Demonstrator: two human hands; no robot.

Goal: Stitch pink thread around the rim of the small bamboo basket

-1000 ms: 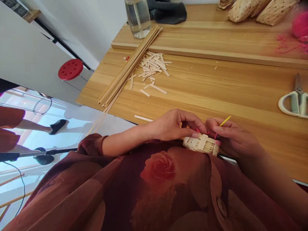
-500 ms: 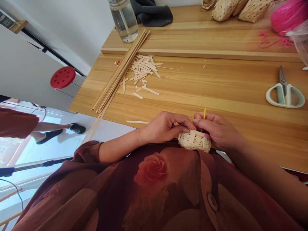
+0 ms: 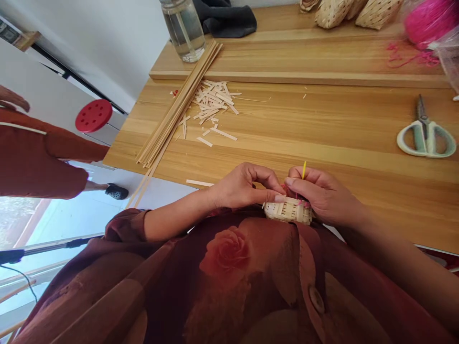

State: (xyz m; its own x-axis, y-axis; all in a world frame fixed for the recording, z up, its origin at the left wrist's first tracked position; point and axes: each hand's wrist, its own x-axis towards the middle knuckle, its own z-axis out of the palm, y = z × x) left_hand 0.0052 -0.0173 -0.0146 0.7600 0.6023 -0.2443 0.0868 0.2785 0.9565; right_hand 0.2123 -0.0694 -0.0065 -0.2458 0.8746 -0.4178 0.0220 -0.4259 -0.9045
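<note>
Thread, pink, at the upper edge of a small woven basket.
Left grip pinches the basket's edge between thumb and fingers; basket lies low between both grips. Right grip is closed on a yellow needle-like tool, tip up. Step judged to be stitching; next move probably calls for drawing thread through while the left grip steadies. Versus one second earlier, tool stands nearly upright, not slanted; far out past the left grip, another person's hand now shows.
</note>
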